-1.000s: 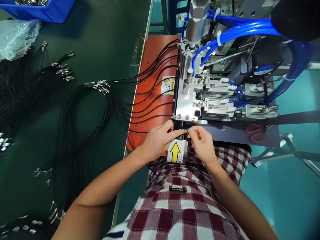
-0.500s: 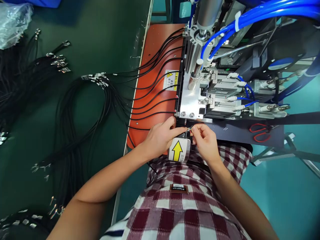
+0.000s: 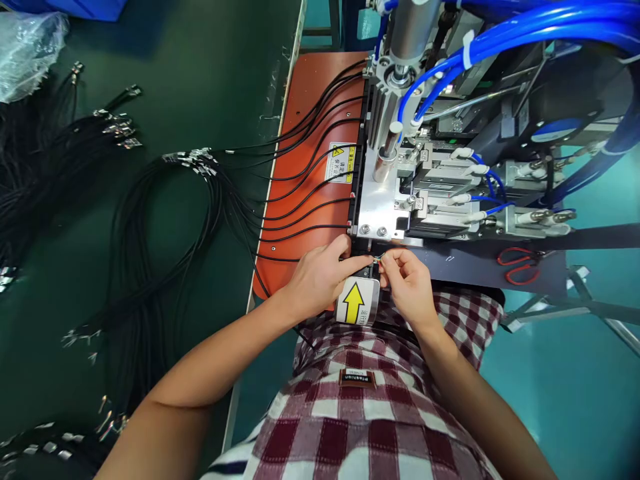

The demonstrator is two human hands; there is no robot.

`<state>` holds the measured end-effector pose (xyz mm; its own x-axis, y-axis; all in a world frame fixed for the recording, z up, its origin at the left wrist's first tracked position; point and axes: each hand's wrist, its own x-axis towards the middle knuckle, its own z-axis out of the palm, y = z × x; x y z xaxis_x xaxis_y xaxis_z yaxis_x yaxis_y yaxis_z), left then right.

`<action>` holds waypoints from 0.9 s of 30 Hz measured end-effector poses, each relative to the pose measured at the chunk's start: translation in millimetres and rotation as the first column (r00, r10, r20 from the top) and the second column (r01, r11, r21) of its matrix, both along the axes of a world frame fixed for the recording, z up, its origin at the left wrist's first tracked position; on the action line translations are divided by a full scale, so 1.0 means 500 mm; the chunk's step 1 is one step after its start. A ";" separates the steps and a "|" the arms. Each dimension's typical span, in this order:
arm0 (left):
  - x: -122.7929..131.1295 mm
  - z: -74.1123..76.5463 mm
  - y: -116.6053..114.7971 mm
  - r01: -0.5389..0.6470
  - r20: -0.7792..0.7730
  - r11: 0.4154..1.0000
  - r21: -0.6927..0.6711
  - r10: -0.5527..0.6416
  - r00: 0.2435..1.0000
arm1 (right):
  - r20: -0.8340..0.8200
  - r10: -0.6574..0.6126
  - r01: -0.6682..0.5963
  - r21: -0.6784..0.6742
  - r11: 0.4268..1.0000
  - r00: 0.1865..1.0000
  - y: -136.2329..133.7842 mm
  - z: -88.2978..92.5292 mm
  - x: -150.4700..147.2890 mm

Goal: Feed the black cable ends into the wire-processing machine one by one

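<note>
My left hand [image 3: 320, 275] rests on the near edge of the orange plate [image 3: 305, 133], its fingers closed on the end of a black cable. My right hand [image 3: 407, 280] pinches the thin coloured wire ends [image 3: 378, 258] sticking out of that cable, just in front of the machine's metal block [image 3: 380, 207]. The two hands almost touch above a white label with a yellow arrow [image 3: 356, 301]. Several black cables [image 3: 310, 173] lie in parallel across the orange plate into the machine.
A bundle of black cables with metal terminals [image 3: 165, 220] spreads over the dark green bench at left. Blue air hoses [image 3: 500, 40] arch over the machine. Red scissors [image 3: 517, 263] lie on the grey shelf at right. A plastic bag [image 3: 30, 47] sits top left.
The view shifted slightly upward and closer to the machine. Both hands stay pinched together on the cable end, barely moving.
</note>
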<state>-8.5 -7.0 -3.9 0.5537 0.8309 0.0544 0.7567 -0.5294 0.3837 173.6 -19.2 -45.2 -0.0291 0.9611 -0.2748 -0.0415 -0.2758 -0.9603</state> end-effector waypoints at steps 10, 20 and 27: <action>-0.004 -0.009 0.002 0.052 -0.040 0.990 0.132 -0.047 0.998 | 0.013 0.001 -0.002 0.027 1.000 1.000 -0.003 0.000 0.001; -0.001 -0.011 0.002 0.051 -0.002 0.970 0.236 -0.052 0.999 | -0.028 -0.014 0.014 0.000 1.000 1.000 -0.004 -0.001 -0.003; 0.002 -0.009 0.002 0.044 -0.010 0.973 0.227 -0.043 0.999 | -0.056 -0.029 0.029 0.005 1.000 0.998 -0.009 0.000 -0.009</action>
<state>-7.6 -6.2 -8.4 0.5901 0.7721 0.2359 0.7325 -0.6349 0.2458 168.9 -23.8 -45.2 -0.0164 0.9633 -0.2680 -0.1032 -0.2682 -0.9578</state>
